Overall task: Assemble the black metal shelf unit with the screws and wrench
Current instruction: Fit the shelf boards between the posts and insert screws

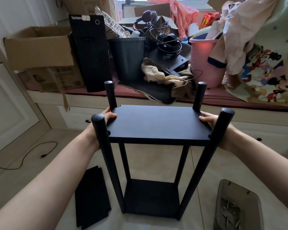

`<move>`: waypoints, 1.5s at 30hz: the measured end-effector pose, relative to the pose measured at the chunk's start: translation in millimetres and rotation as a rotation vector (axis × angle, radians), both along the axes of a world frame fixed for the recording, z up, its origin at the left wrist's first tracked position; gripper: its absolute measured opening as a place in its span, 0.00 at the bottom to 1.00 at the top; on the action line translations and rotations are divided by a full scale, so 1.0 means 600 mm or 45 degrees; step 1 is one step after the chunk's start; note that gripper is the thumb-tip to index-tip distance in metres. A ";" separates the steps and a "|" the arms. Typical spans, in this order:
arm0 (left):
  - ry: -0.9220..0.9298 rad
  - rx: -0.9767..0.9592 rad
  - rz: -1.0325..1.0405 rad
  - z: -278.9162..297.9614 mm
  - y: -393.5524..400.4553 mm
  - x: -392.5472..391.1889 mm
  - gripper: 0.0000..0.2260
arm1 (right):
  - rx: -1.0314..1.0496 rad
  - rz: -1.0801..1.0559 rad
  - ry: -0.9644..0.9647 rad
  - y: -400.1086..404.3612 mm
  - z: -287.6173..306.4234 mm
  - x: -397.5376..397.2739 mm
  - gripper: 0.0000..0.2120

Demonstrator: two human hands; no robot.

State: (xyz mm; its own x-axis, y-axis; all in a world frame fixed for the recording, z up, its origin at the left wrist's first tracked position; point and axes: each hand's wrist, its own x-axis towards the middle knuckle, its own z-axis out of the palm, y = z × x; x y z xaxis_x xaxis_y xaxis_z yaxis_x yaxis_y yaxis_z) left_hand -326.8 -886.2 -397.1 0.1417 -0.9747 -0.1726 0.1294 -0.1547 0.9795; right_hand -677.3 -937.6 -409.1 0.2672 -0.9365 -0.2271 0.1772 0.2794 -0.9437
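Observation:
The black metal shelf unit stands upright on the floor in front of me, four round posts (105, 156) rising from a bottom panel (152, 197). A second black shelf panel (158, 123) sits level between the posts near their tops. My left hand (106, 116) grips its left edge with the thumb on top. My right hand (209, 120) grips its right edge, fingers curled over the top. A grey tray (236, 206) at the lower right holds several screws. No wrench is visible.
Another black shelf panel (90, 198) lies flat on the tiled floor at the lower left. A cable (32, 151) trails across the floor on the left. Behind the unit a low platform carries cardboard boxes (40, 48), a black computer tower (91, 53), a dark bin (128, 57) and a pink bucket (204, 62).

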 end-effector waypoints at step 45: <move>0.099 -0.353 0.393 -0.065 0.064 -0.038 0.10 | -0.045 0.030 -0.008 -0.004 0.009 -0.002 0.12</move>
